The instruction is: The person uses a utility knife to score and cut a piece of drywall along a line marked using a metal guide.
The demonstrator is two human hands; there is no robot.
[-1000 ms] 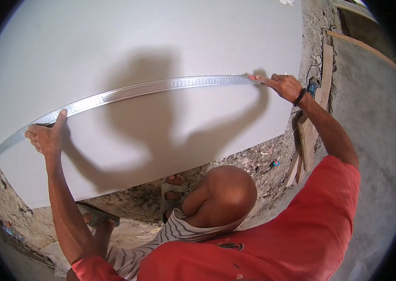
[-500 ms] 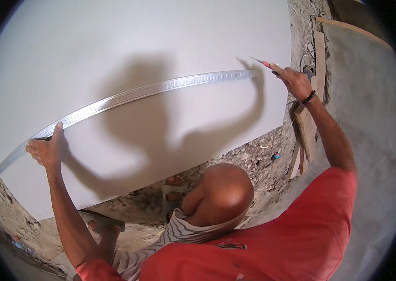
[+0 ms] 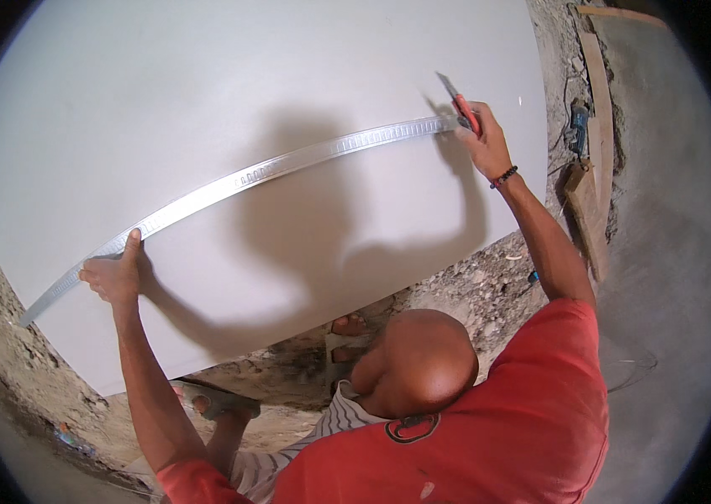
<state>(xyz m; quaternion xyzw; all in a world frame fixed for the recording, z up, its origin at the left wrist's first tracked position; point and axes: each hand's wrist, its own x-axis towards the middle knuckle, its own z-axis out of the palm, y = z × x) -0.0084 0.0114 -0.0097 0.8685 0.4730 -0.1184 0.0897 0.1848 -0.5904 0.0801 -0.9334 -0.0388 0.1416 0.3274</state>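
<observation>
A large white board lies flat, and a long silver perforated metal strip runs across it from the left edge toward the right. My left hand is on the strip near its left end, thumb at the near edge and fingers curled over it. At the strip's right end is my right hand, closed round a red utility knife. Its blade is out and points up and to the left, past the strip's far edge. My fingers partly hide that end of the strip.
Rough, stony ground borders the board. To the right lie wooden boards and a blue tool, with grey concrete floor beyond. My bent knee is close to the board's near edge.
My right hand has come left from beyond the strip's right end onto that end. The knife has turned to point more upward. My left hand still holds the strip.
</observation>
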